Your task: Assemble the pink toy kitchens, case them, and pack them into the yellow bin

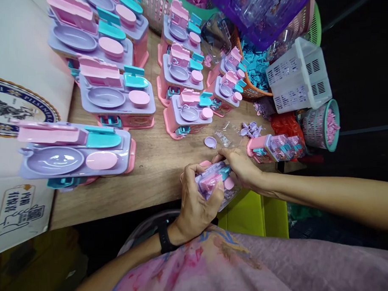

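Near the table's front edge, my left hand (pixel 196 200), a dark watch on its wrist, is wrapped round a small toy sink unit (pixel 211 183). The toy has a lavender top with pink and teal parts, and it sits tilted over the edge. Clear plastic shows beneath and beside it. My right hand (pixel 242 166) is closed at the toy's far right side, its fingertips pressed against the rim. What those fingers pinch is hidden. Just beyond lie a loose lavender basin (pixel 210 142), a clear plastic piece (pixel 228 134) and a pile of lavender parts (pixel 252 129).
Rows of similar toy units (pixel 119 98) stand across the wooden table (pixel 155 169). At the right, several units (pixel 276 147) stand in a line. Beyond are an orange basket (pixel 251 91) of blue parts, a white crate (pixel 300 75) and a green basket (pixel 318 126). A white carton (pixel 28 165) borders the left.
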`<state>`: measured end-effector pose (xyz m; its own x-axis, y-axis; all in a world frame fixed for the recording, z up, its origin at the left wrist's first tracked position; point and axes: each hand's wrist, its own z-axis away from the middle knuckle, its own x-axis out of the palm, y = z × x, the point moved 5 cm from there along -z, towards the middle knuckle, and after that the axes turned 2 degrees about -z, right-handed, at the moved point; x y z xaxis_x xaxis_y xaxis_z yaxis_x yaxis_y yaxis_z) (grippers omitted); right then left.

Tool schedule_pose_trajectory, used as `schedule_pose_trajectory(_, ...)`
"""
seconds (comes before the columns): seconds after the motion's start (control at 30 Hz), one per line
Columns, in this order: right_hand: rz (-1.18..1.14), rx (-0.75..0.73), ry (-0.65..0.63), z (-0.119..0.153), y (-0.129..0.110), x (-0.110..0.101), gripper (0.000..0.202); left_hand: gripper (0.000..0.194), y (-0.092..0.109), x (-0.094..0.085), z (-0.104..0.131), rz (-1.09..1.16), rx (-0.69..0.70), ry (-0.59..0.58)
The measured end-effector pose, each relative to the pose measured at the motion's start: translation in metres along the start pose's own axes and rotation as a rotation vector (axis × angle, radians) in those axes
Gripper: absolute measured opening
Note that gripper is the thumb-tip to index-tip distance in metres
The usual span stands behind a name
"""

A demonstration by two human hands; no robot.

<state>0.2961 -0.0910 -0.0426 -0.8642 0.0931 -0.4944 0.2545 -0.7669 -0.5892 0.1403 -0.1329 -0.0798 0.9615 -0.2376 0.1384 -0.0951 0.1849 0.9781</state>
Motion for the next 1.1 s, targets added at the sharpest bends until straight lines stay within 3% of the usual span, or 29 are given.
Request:
schedule_pose_trajectory(0.2, -0.201, -0.059, -0.104, -0.006, 0.012, 0.003, 0.042, 0.051, -0.006, -0.005, -0.007, 0.028, -0.032, -0.048)
schedule_pose_trajectory(0.3, -0.263, -0.237, -0.144, -0.007, 0.021, 0.002, 0.057, 0.053, -0.006, -0.012, -0.010, 0.066, -0.014, -0.039)
schedule_pose_trajectory(0.37, -0.149, -0.465, -0.033, -0.005, 0.023, -0.005, 0.055, 0.050, -0.005, -0.017, -0.011, 0.095, 0.001, -0.016)
schedule_pose_trajectory(0.47, 0.144, -0.840, 0.303, -0.004, 0.023, -0.022, 0.038, 0.050, -0.004, -0.022, -0.011, 0.075, 0.021, 0.026)
schedule_pose_trajectory(0.53, 0.308, -0.966, 0.513, -0.011, 0.025, -0.035, 0.030, 0.051, -0.004, -0.024, -0.011, 0.041, 0.023, 0.046)
schedule_pose_trajectory(0.6, 0.395, -0.974, 0.581, -0.029, 0.028, -0.047, 0.038, 0.051, -0.003, -0.024, -0.011, 0.019, 0.004, 0.057)
schedule_pose_trajectory(0.67, 0.387, -0.930, 0.526, -0.049, 0.031, -0.059, 0.051, 0.051, -0.001, -0.023, -0.009, 0.010, -0.015, 0.074)
schedule_pose_trajectory(0.77, 0.271, -0.847, 0.510, -0.060, 0.039, -0.080, 0.055, 0.048, 0.002, -0.018, -0.005, 0.013, -0.020, 0.107)
schedule_pose_trajectory(0.87, 0.113, -0.849, 0.639, -0.036, 0.056, -0.107, 0.052, 0.044, 0.001, 0.001, -0.006, 0.015, -0.005, 0.093)
schedule_pose_trajectory(0.93, -0.028, -0.871, 0.752, -0.006, 0.075, -0.125, 0.053, 0.040, 0.000, 0.026, -0.014, -0.022, 0.044, 0.038)
schedule_pose_trajectory(1.03, -0.278, -0.886, 0.832, 0.035, 0.109, -0.146, 0.059, 0.032, 0.000, 0.080, -0.039, -0.118, 0.146, -0.080)
schedule_pose_trajectory(1.1, -0.445, -0.888, 0.756, 0.050, 0.130, -0.151, 0.061, 0.028, 0.002, 0.120, -0.061, -0.179, 0.194, -0.160)
